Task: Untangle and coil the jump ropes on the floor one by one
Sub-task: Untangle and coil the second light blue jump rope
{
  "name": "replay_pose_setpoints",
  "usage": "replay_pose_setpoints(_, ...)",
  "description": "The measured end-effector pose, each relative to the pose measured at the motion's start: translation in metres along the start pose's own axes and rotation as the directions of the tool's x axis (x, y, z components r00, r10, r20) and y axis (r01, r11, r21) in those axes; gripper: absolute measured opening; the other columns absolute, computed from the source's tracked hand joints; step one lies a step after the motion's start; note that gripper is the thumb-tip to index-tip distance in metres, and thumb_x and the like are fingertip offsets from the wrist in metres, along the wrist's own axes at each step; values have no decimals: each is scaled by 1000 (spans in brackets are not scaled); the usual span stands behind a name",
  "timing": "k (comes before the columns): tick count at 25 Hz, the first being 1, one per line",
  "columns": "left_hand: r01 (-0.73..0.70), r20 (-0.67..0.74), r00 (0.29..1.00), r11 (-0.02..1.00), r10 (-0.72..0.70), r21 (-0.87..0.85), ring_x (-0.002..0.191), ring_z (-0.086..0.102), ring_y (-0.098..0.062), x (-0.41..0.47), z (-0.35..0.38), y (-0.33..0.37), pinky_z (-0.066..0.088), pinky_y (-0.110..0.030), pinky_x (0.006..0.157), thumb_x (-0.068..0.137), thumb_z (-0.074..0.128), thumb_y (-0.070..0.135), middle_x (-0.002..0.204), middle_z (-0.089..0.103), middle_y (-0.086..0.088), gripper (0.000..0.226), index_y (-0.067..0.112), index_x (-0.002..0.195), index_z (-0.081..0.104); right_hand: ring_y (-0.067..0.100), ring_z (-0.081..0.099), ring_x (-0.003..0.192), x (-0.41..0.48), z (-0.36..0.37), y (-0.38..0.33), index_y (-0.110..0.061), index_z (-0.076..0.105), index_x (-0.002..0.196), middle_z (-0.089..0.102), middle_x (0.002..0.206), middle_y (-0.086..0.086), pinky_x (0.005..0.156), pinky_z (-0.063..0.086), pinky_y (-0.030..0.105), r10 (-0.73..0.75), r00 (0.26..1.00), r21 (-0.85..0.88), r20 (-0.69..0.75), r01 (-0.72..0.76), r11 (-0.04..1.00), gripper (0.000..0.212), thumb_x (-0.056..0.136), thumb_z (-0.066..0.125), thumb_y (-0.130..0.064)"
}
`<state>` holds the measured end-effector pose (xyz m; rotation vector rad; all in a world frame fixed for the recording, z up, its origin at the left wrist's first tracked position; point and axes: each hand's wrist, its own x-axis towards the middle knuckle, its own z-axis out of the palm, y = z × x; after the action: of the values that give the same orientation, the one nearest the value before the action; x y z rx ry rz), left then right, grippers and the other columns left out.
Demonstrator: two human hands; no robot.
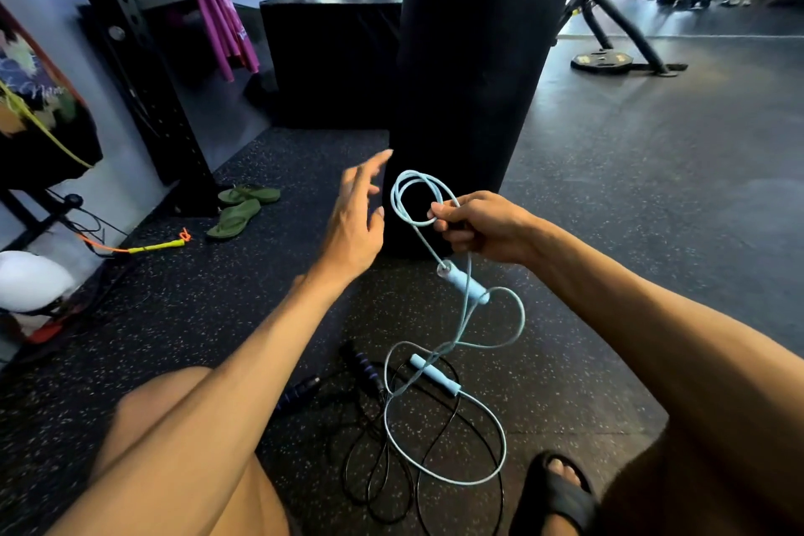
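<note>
My right hand (480, 226) is shut on the light blue jump rope (500, 444), pinching a small coil of two loops (407, 198) above the floor. One blue handle (463, 283) dangles just below that hand. The other blue handle (435, 374) lies on the floor, with slack cord looping around it. My left hand (356, 218) hovers open to the left of the coil, fingers spread, touching nothing. A black jump rope (383, 487) with black and purple handles (363, 363) lies tangled on the floor under the blue cord.
A black punching bag (474, 57) stands right behind the hands. Green flip-flops (239, 209) and a yellow-orange rope (152, 247) lie at the left by a black rack (143, 70). My sandalled foot (559, 492) rests at bottom right, a knee at bottom left.
</note>
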<state>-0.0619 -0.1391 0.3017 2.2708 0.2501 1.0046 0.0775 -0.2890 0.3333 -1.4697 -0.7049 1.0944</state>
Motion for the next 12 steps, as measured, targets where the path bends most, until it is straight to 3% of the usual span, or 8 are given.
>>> replay_pose_setpoints(2, -222, 33, 975, 937, 222, 270, 116, 50, -17, 0, -4, 1, 43, -26, 101, 84, 60, -2, 134, 43, -7, 64, 21, 142, 46, 5, 27, 42, -4, -4, -1, -11, 56, 82, 48, 66, -1, 56, 12, 28, 65, 997, -16, 47, -64, 998, 23, 102, 45, -13)
replay_pose_setpoints(4, -318, 73, 946, 860, 316, 399, 119, 47, -22, -1, -6, 4, 44, -34, 100, 82, 66, 5, 134, 46, -8, 44, 18, 124, 63, 5, 26, 42, -7, -7, -1, -13, 54, 82, 45, 65, -2, 55, 12, 26, 117, 989, -45, 91, -113, 993, 22, 102, 43, -13)
replay_pose_setpoints(6, -360, 121, 932, 836, 342, 414, 121, 45, -24, -3, -6, 6, 43, -37, 96, 82, 70, 11, 133, 50, -8, 22, 16, 103, 70, 4, 27, 42, -8, -10, 0, -14, 53, 82, 44, 64, -3, 53, 13, 24, 156, 981, -65, 112, -149, 987, 20, 101, 44, -13)
replay_pose_setpoints(9, -461, 271, 884, 806, 381, 372, 123, 43, -22, -2, -7, 9, 35, -34, 97, 83, 72, 22, 127, 53, -2, 9, 18, 91, 70, 4, 27, 43, -6, -19, 3, -12, 57, 85, 43, 62, -4, 48, 16, 20, 202, 975, -83, 97, -195, 977, 18, 101, 48, -16)
replay_pose_setpoints(12, -399, 449, 851, 891, 273, 215, 109, 48, -16, -4, -7, 19, 37, -37, 95, 84, 73, 30, 106, 56, 5, 8, 26, 88, 67, 3, 26, 46, -4, -21, 6, -8, 63, 93, 39, 61, -5, 45, 18, 17, 279, 953, -180, 120, -255, 950, 19, 101, 50, -19)
